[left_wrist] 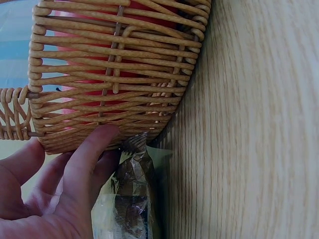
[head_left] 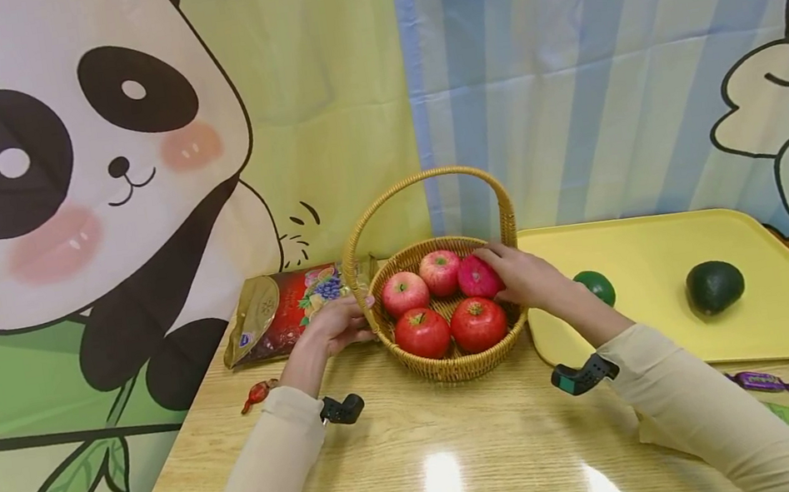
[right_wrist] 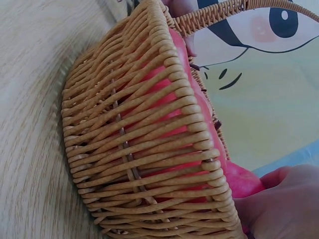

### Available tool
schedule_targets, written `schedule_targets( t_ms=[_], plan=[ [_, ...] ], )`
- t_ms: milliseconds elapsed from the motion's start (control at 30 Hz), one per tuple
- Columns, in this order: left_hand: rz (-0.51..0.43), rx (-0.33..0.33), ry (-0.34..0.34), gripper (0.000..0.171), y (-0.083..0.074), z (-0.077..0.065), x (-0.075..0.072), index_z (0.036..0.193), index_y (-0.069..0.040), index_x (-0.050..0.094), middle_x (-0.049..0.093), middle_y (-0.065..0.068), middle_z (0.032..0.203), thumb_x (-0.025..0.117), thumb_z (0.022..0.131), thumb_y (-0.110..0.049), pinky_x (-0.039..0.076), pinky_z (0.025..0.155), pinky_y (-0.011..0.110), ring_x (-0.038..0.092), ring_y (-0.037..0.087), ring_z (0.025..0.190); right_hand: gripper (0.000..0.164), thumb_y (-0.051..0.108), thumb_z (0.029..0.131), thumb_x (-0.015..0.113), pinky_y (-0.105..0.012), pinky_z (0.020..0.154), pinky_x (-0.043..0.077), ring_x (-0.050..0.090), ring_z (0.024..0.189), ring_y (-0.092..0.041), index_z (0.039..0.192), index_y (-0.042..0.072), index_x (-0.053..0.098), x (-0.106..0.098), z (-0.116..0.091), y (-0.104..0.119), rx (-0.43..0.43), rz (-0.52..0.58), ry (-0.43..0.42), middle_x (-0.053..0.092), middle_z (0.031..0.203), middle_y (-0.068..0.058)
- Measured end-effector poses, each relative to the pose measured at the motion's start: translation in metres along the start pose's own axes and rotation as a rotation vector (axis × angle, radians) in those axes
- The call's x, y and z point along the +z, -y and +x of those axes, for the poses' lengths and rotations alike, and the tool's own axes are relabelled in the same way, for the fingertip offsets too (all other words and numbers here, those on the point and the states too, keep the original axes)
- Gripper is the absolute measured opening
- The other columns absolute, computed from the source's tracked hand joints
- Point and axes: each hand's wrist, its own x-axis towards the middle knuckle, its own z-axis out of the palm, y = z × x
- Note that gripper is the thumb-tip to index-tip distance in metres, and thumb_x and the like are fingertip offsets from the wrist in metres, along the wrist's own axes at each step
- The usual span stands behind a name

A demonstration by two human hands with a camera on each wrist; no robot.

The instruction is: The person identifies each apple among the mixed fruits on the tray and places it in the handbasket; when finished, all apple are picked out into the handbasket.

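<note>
A woven wicker basket [head_left: 450, 368] with a tall arched handle stands on the table. Inside lie two pink-and-yellow apples [head_left: 404, 293] and two redder round fruits [head_left: 423, 334]. My left hand [head_left: 340, 325] grips the basket's left side by the foot of the handle, thumb at the rim and fingers against the outer wicker [left_wrist: 114, 74]. At the right side of the basket, my right hand [head_left: 530, 273] holds a bright magenta fruit [head_left: 478, 276] among the apples. The right wrist view shows part of this magenta fruit [right_wrist: 243, 180] above the rim; some fingertips are hidden.
A yellow tray [head_left: 648, 328] at the right bears a dark green avocado-like fruit [head_left: 715, 287] and a green round fruit [head_left: 596, 287]. Behind my left hand lies a red-and-gold packet [head_left: 283, 316]. Wrapped candies lie at left [head_left: 259, 394] and front right. A printed curtain hangs behind.
</note>
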Motion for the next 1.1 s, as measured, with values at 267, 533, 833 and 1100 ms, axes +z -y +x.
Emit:
schedule_targets(
  t_ms=[267,533,833,1100],
  plan=[
    [0.002,-0.005,-0.009,0.038,0.000,0.000,0.001,0.137,0.002,0.047,0.063,0.008,0.111,0.048,0.103,-0.015,0.054,0.090,0.044,0.058,0.029,0.120,0.074,0.015,0.075,0.084,-0.053,0.090,0.053,0.060,0.111,-0.041,0.137,0.001,0.047,0.005,0.001,0.001,-0.006,-0.046,0.040,0.053,0.131,-0.024],
    [-0.002,-0.003,-0.010,0.037,-0.001,0.001,0.000,0.135,0.002,0.048,0.064,0.007,0.110,0.047,0.103,-0.015,0.055,0.088,0.042,0.058,0.028,0.118,0.075,0.016,0.075,0.084,-0.052,0.090,0.053,0.060,0.110,-0.041,0.137,-0.001,0.046,0.007,0.003,0.001,-0.014,-0.064,0.050,0.052,0.131,-0.025],
    [-0.010,-0.005,-0.009,0.037,0.000,0.002,-0.001,0.136,0.002,0.047,0.064,0.008,0.113,0.047,0.103,-0.015,0.050,0.097,0.049,0.054,0.032,0.125,0.076,0.017,0.076,0.083,-0.052,0.091,0.053,0.059,0.111,-0.041,0.139,-0.002,0.045,0.005,0.001,0.004,-0.017,-0.082,0.058,0.052,0.131,-0.025],
    [0.032,0.004,-0.030,0.040,0.000,-0.001,0.000,0.138,0.002,0.047,0.058,0.021,0.130,0.048,0.103,-0.016,0.049,0.098,0.050,0.051,0.036,0.129,0.076,0.017,0.077,0.083,-0.053,0.095,0.050,0.055,0.119,-0.042,0.141,0.000,0.045,-0.006,-0.008,0.006,-0.028,-0.007,0.030,0.050,0.135,-0.024]
  ],
)
